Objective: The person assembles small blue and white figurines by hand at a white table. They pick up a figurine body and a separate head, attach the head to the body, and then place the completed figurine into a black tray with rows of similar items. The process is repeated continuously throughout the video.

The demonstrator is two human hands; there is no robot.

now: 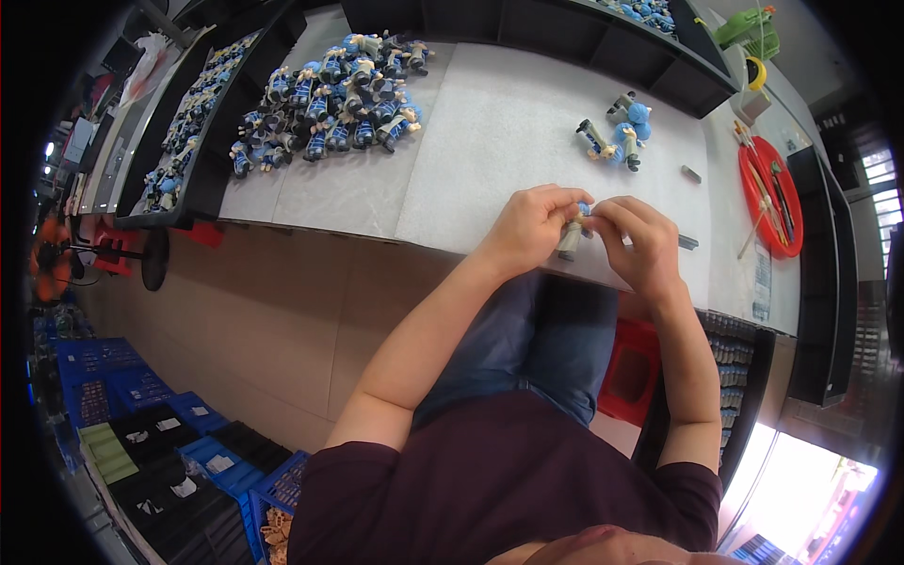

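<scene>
Between my two hands, near the table's front edge, is a small toy figure [570,241] with a blue head and a grey lower body. My left hand [530,226] pinches it from the left, fingers at its head. My right hand [642,240] closes on the same figure from the right, thumb and fingertips meeting at its upper part. The fingers cover much of the figure. Beyond my hands, a few similar figures [631,137] lie loose on the white table mat [499,122]. A large heap of figures [353,99] lies to the left.
Black trays [226,141] with figures stand at the far left; another black tray [565,38] runs along the back. A red dish [791,212] with thin tools lies at the right. A small grey bar [691,174] is near it. Blue crates [221,466] stand at lower left.
</scene>
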